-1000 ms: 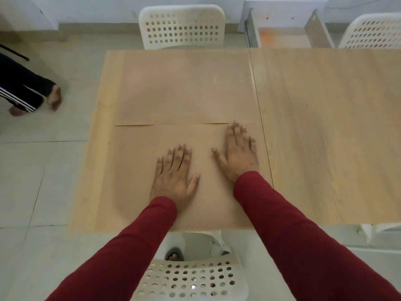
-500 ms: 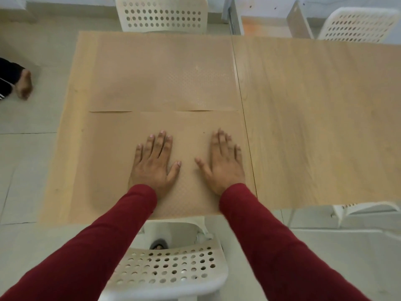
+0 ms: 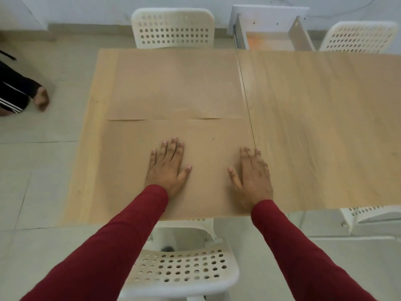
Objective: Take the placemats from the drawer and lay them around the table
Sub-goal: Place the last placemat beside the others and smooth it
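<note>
Head view, sole item: the near placemat [image 3: 134, 166] lies flat on the left table [image 3: 95, 131], its far edge meeting the near edge of the far placemat [image 3: 173, 83]; left hand [image 3: 167, 168] rests palm-down, fingers spread, gripping nothing; right hand [image 3: 252, 177] likewise flat and open, grasping nothing, now out at the mat's right border beside the seam [image 3: 247, 101], wider from the left hand than half a second ago; reading: a smoothing stroke, this mat most likely settled in place. Edges: the mat's near edge runs flush with the table's near edge above the near chair [image 3: 182, 270]; a bare strip of wood shows along the table's left side. Open room: the right table [image 3: 325, 127] carries no mats, so two settings likely remain; the open drawer [image 3: 269, 40] stands beyond it, contents not discernible
</note>
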